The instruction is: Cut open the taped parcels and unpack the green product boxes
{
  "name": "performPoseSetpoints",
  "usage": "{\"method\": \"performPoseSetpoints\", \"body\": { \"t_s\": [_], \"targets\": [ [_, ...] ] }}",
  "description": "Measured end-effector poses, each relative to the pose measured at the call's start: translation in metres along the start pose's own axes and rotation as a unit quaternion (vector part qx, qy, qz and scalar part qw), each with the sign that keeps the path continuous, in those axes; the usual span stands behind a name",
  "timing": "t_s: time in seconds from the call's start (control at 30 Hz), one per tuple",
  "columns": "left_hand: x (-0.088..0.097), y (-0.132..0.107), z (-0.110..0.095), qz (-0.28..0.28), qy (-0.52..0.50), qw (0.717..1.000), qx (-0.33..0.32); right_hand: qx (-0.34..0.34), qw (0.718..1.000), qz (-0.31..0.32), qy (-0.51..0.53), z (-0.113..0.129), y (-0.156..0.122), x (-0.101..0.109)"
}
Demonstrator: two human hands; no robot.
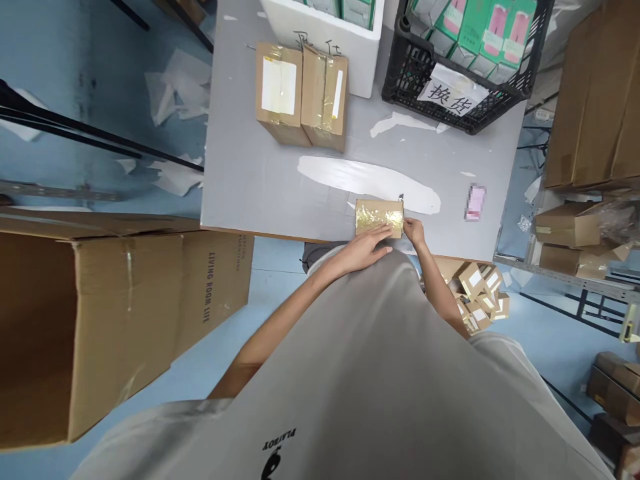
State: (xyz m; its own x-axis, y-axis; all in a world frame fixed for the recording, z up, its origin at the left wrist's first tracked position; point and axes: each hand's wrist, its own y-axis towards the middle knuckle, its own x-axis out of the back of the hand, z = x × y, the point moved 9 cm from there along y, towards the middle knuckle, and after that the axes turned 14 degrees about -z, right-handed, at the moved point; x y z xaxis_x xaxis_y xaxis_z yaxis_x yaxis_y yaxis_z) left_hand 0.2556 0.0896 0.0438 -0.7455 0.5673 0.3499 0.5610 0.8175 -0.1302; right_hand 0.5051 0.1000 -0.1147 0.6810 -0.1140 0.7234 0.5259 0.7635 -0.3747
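Note:
A small cardboard box (379, 212) covered with shiny clear tape lies at the front edge of the grey table (240, 180). My left hand (369, 248) rests on its near side, fingers stretched out over the tape. At the box's right end is my right hand (414, 231), its fingers pinched together; what they hold, if anything, is too small to tell. A tiny dark thing (401, 197) shows by the box's far right corner. Beyond the box lies a long white patch (370, 181) on the tabletop.
Two taped cartons (303, 130) stand farther back, beside a white foam box (367, 57). A black crate (400, 87) of green boxes is at the back right. A pink item (475, 202) lies right. Large open carton (150, 300) on the left; small boxes (473, 281) below the table.

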Motion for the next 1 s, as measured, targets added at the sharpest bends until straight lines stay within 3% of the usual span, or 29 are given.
{"method": "performPoseSetpoints", "body": {
  "t_s": [0.13,0.27,0.43,0.57,0.67,0.8,0.9,1.0],
  "targets": [
    [0.022,-0.008,0.008,-0.054,-0.015,0.998,0.034,-0.005,1.000,-0.005,0.011,0.000,-0.004,0.002],
    [0.060,-0.025,0.029,-0.164,-0.039,0.980,0.105,-0.010,0.999,0.012,0.049,0.008,-0.008,0.004],
    [0.112,-0.049,0.077,-0.285,0.009,0.937,0.204,-0.014,0.992,0.073,0.099,0.034,-0.021,-0.013],
    [0.141,-0.062,0.118,-0.352,0.112,0.891,0.265,0.040,0.991,0.107,0.067,0.071,-0.034,-0.036],
    [0.141,-0.067,0.146,-0.368,0.130,0.867,0.311,0.079,0.992,0.100,0.014,0.095,-0.039,-0.035],
    [0.119,-0.068,0.172,-0.377,0.082,0.857,0.342,0.137,0.988,0.046,-0.050,0.123,-0.050,-0.003],
    [0.098,-0.067,0.193,-0.379,0.026,0.851,0.363,0.228,0.972,0.021,-0.055,0.157,-0.078,0.018],
    [0.082,-0.065,0.218,-0.364,-0.022,0.848,0.385,0.326,0.943,0.042,-0.051,0.193,-0.119,0.014]
  ]
}}
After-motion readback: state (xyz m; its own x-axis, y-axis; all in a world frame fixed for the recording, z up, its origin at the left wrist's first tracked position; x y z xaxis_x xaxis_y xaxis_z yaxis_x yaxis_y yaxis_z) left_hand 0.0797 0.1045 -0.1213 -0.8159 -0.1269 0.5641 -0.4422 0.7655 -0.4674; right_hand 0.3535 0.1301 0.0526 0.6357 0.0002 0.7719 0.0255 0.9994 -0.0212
